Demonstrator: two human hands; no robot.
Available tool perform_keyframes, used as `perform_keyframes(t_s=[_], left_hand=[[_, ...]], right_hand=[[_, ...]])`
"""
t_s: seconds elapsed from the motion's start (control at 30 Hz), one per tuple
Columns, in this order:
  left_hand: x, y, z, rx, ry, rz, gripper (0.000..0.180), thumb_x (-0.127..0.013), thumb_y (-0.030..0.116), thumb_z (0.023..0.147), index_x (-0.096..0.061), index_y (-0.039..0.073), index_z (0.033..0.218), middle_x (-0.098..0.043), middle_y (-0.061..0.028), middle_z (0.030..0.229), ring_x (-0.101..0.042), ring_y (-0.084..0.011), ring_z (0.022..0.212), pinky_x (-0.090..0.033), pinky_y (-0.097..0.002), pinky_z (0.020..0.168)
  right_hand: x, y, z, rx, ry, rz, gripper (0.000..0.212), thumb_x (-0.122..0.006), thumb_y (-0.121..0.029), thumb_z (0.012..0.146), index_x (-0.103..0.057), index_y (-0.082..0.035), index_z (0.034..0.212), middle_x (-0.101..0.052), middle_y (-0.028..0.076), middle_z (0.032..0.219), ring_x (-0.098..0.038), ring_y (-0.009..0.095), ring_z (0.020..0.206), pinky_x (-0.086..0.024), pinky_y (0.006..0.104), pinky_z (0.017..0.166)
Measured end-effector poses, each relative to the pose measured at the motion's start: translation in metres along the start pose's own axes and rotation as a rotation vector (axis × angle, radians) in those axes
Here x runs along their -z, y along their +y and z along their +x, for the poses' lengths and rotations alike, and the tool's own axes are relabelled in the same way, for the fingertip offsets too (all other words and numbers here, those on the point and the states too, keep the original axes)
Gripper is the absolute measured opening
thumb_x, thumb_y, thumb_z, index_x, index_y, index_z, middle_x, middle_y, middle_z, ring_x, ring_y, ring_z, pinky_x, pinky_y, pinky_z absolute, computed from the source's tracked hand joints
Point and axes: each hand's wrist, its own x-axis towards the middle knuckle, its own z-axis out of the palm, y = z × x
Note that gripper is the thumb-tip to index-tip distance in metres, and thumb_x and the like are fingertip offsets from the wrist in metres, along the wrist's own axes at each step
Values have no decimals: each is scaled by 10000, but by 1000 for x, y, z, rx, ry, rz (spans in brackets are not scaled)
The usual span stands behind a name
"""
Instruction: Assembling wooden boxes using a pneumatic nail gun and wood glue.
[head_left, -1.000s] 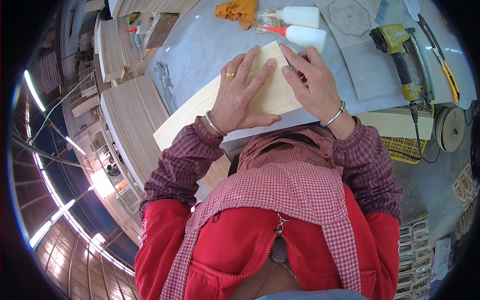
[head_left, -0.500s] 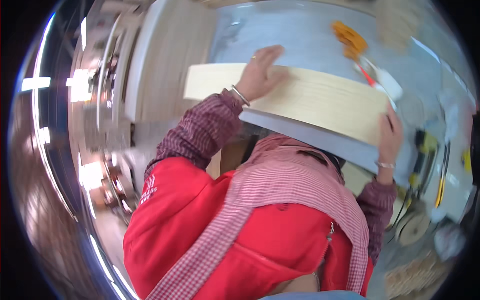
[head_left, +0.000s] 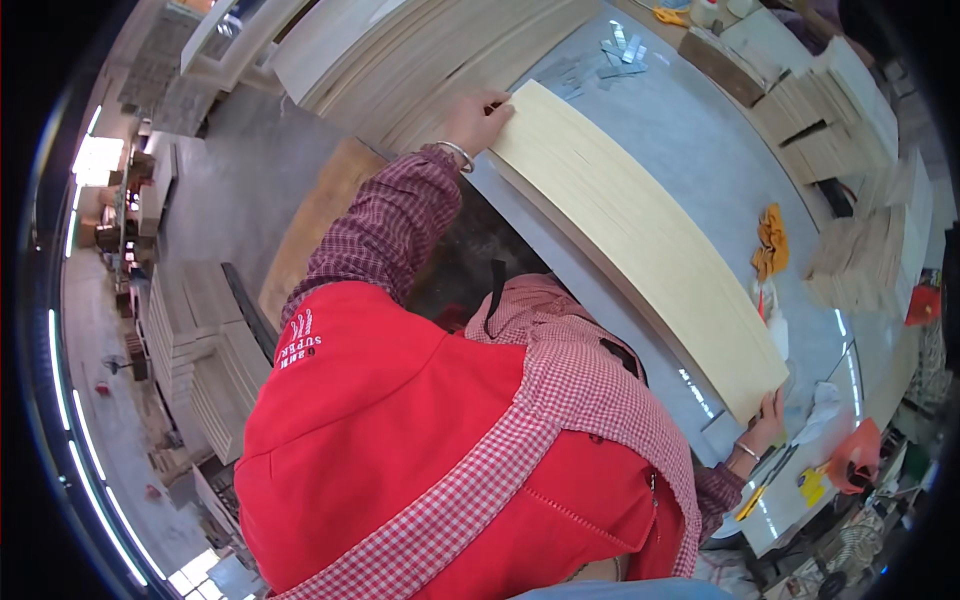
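A long pale wooden board [head_left: 640, 240] slants across the table in front of me, from upper left to lower right. At its far left end, my left hand [head_left: 480, 122] is closed on the corner, fingers curled at the edge. My right hand [head_left: 765, 425] grips the opposite, near right end; part of its fingers is hidden by the board. Beneath the board lies the grey-blue tabletop [head_left: 700, 130]. Past the board's right half are a crumpled orange cloth [head_left: 770, 243] and a white item [head_left: 776, 325], partly covered by the board.
Long boards [head_left: 430, 50] are stacked beyond my left hand. Small metal strips [head_left: 622, 55] lie at the table's far end. Stacks of wooden pieces [head_left: 865, 250] line the right side. A yellow cutter knife [head_left: 750, 503] and a red plastic bag [head_left: 855, 455] lie near my right hand.
My left hand has gone from lying spread on the board's top to gripping its left end. My right hand stays at the right end. The view has turned, so the board slants more steeply.
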Motion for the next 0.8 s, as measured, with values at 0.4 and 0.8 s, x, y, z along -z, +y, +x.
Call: perform_keyframes(t_s=[0.4,0.8], left_hand=[[20,-4,20,130,7,223,281,-624,240,821,-676,58,1028,-684,-90,924,-617,-184,800,-486,-291,738],[29,-50,68,-330,-169,605,390,-654,253,818,-627,2,1114,-614,-131,1110,-583,-256,987,-457,-328,872]], right_hand=[[-21,14,-26,-52,6,47,471,-615,-147,801,-552,-93,1265,-588,41,1142,-515,134,956,-432,270,755],[-37,-10,-41,128,49,117,379,-620,-90,804,-626,-94,1183,-633,38,921,-545,124,790,-461,247,694]])
